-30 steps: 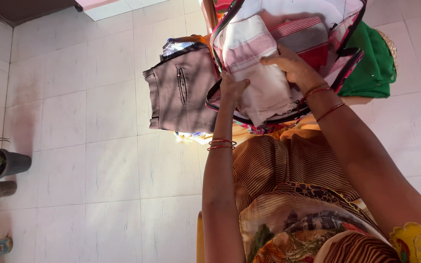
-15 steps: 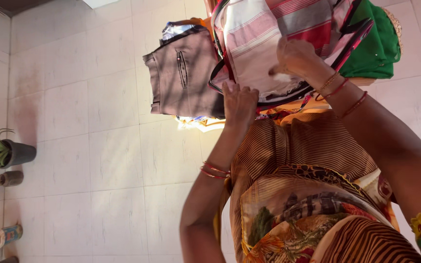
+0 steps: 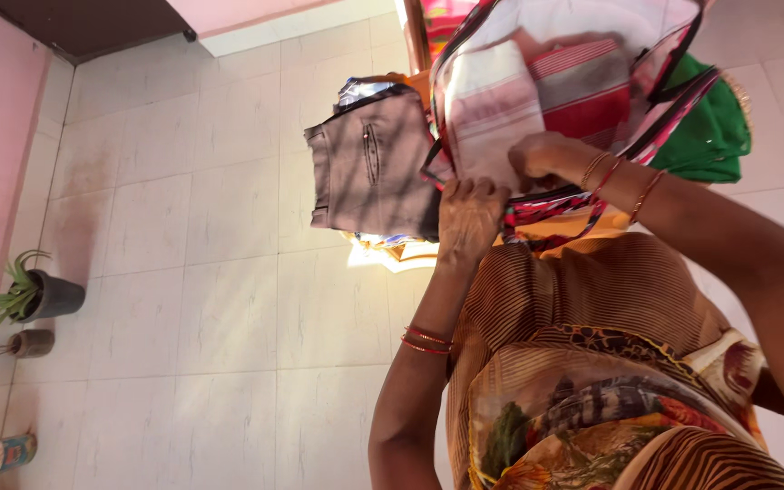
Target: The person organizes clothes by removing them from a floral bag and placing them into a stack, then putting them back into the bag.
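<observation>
A clear plastic storage bag (image 3: 673,86) with dark piping, packed with folded cloths, sits on a heap of clothes at the top of the view, above the white tiled floor (image 3: 210,299). Beside it to the left lies a folded pair of brown trousers (image 3: 369,172), touching the bag's edge; a green garment (image 3: 710,136) bulges behind it on the right. Inside the bag, a pale striped cloth (image 3: 492,109) lies next to a red striped cloth (image 3: 587,91). The left hand (image 3: 469,218) curls its fingers over the bag's near rim, gripping it, directly below the pale cloth. The right hand (image 3: 542,154) is closed around that cloth's lower edge or the rim beside it; which of the two cannot be told from this angle. Likely hazards: the overfilled bag may tip off the uneven heap if the rim is pulled hard, and the pale cloth, standing proud of the opening, may slide out or lose its fold. Three potted plants (image 3: 34,299) stand well apart at the left wall.
</observation>
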